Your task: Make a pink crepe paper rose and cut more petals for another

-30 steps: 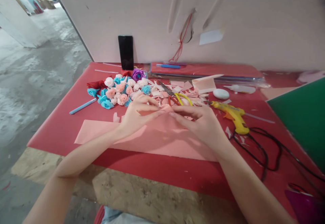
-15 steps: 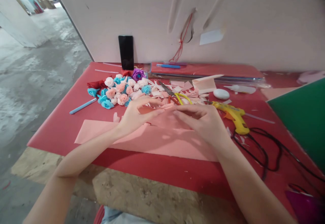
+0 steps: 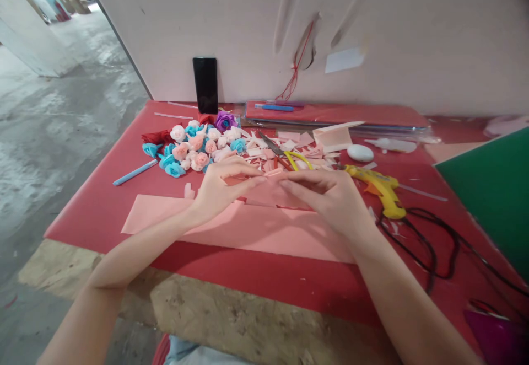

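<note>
Between my hands is a small piece of pink paper [image 3: 270, 189], its upper edge rolled or folded over. My left hand [image 3: 225, 186] pinches the left end of that edge between thumb and fingers. At the right end, my right hand [image 3: 326, 194] holds it in the same kind of pinch. Below them a long pink paper strip [image 3: 264, 232] lies flat on the red table. Just beyond my fingers rest scissors [image 3: 289, 155] with yellow and red on the handles, on a heap of pink paper scraps [image 3: 258, 147].
Paper roses [image 3: 200, 158] in pink, white and blue are piled at left, near a blue stick [image 3: 135, 172] and a propped phone [image 3: 205, 85]. At right lie a yellow glue gun [image 3: 382, 188] with a black cord, a white oval object [image 3: 360, 153] and a green sheet [image 3: 491, 194].
The pink piece's body has tilted, and more of its face and lower edge shows below my fingers. Both hands stay nearly in place, still pinching it.
</note>
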Tool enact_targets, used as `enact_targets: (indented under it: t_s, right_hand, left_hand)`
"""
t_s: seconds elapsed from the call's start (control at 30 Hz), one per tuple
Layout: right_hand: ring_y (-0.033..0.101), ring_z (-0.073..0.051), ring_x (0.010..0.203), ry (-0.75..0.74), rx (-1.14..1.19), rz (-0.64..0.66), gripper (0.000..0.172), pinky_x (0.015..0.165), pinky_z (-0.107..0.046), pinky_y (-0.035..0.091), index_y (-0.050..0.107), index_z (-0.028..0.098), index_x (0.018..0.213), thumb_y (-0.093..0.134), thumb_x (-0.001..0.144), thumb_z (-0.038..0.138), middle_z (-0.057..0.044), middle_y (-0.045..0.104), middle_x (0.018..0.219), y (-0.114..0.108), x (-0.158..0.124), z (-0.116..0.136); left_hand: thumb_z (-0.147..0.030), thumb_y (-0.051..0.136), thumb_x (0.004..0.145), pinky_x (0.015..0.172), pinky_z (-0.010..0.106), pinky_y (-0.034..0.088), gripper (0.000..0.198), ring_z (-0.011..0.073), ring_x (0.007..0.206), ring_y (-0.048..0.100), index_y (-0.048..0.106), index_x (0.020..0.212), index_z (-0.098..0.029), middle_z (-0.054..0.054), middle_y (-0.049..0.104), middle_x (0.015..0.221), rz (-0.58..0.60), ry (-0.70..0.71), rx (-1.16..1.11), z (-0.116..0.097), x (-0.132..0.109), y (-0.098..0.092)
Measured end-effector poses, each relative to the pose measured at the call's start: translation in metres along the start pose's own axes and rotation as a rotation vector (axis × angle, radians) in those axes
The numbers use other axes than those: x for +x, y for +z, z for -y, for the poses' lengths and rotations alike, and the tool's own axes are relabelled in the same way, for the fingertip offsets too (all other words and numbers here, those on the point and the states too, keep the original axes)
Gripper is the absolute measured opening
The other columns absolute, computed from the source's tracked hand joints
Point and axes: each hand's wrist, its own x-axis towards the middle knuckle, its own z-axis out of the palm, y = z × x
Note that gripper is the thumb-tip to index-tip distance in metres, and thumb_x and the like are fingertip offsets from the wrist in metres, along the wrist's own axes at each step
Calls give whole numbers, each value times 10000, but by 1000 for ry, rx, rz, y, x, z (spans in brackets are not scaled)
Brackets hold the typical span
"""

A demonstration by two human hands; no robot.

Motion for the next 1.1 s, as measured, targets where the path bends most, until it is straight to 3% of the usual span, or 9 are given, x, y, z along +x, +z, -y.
enact_targets:
  t_s: [0.3, 0.53, 0.67, 0.83, 1.1]
  right_hand:
    - [668, -166, 681, -12, 6, 12, 106, 630, -253, 543, 693, 223, 708, 588, 702, 243, 3, 710, 741, 0, 0, -1]
    - [665, -159, 686, -8, -2, 24, 110, 623, -238, 527, 695, 224, 709, 586, 710, 233, 11, 710, 743, -1, 0, -1]
    - [655, -141, 651, 0, 37, 27, 115, 571, -214, 504, 699, 244, 689, 586, 700, 224, 30, 707, 720, -1, 0, -2]
    - [642, -135, 599, 17, 93, -49, 108, 528, -214, 498, 705, 255, 674, 611, 651, 207, 41, 699, 671, -1, 1, -6]
    - [647, -150, 636, -25, 63, -176, 98, 567, -252, 516, 712, 272, 677, 641, 638, 216, 40, 701, 692, -5, 2, -11]
  left_hand:
    - [-212, 666, 708, 636, 233, 509, 43, 107, 638, 604, 678, 672, -191, -2, 679, 678, -3, 7, -1, -2, 0, 1]
    - [-211, 670, 700, 548, 195, 498, 57, 107, 621, 618, 673, 649, -185, 1, 691, 676, -3, -21, 12, -3, 0, 1]
    - [-215, 665, 705, 593, 190, 488, 65, 96, 625, 607, 670, 653, -177, 1, 691, 677, 20, -31, 8, -3, 0, 1]
    - [-239, 666, 690, 569, 189, 437, 101, 91, 604, 549, 636, 636, -159, -6, 645, 628, 124, -65, 27, -2, 2, -1]
    - [-293, 632, 688, 499, 219, 292, 317, 67, 515, 367, 451, 477, -140, -42, 411, 496, 327, -209, 162, -4, 5, -4]
